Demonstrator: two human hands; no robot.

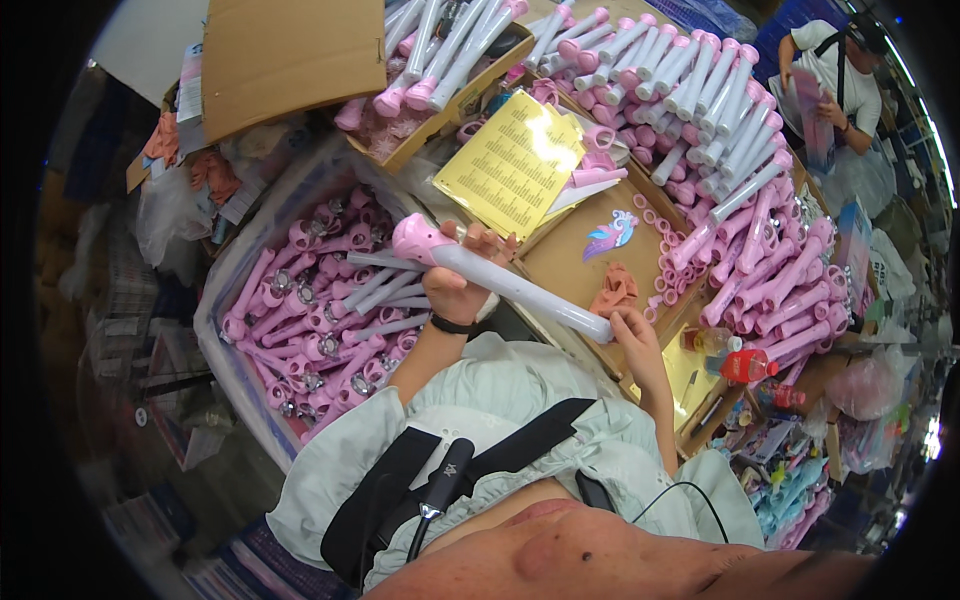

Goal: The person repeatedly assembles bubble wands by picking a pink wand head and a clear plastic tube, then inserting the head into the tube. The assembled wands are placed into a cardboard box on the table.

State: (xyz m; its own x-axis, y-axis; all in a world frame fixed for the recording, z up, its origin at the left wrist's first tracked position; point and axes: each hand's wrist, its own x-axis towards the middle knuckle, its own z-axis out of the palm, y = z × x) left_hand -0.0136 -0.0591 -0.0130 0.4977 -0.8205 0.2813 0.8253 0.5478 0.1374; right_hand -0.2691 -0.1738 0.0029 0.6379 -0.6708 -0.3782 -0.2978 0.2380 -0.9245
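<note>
I hold a toy wand (500,283) with a pink head and a long white tube across my lap. My left hand (458,285) grips it near the pink head. My right hand (630,330) pinches the far white end of the tube. Below the left hand a box (225,290) holds several pink wand handles (320,320). Under the wand lies a brown cardboard sheet (570,255) with a small unicorn sticker (610,235) and an orange cloth (615,290).
Many finished pink-and-white wands (700,110) pile up at the back and right. A yellow printed sheet (510,165) lies beside them. A cardboard box flap (285,55) stands at the upper left. Bottles (745,365) sit at the right. Another person (835,80) works far right.
</note>
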